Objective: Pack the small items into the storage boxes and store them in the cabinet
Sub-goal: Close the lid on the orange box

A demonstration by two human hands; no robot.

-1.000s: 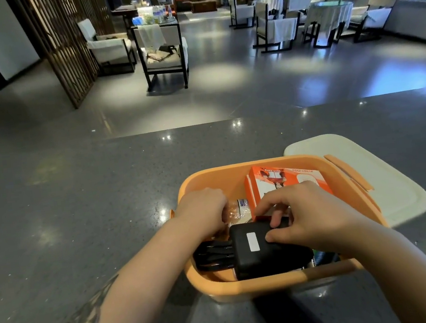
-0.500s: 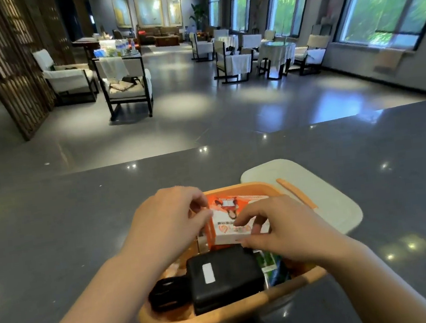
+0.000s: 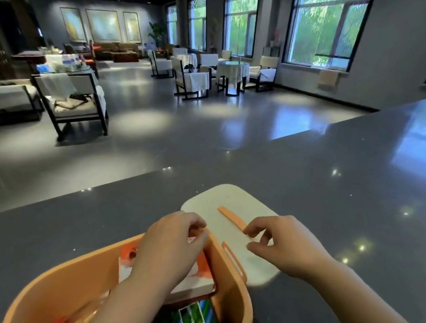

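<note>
Since half a second ago both hands have left the orange storage box (image 3: 26,313) at the table's near edge: the left hand (image 3: 172,242) hovers over the box's far right corner above the orange-and-white carton (image 3: 193,276), fingers (image 3: 195,224) loosely curled and holding nothing. The right hand (image 3: 283,244) hangs over the white lid (image 3: 219,198) beside the box, fingers narrowly parted at its orange strip (image 3: 230,217). Bare grey table (image 3: 342,172) runs right and to the far edge.

Bare countertop (image 3: 358,197) beyond white lid (image 3: 227,199)
</note>
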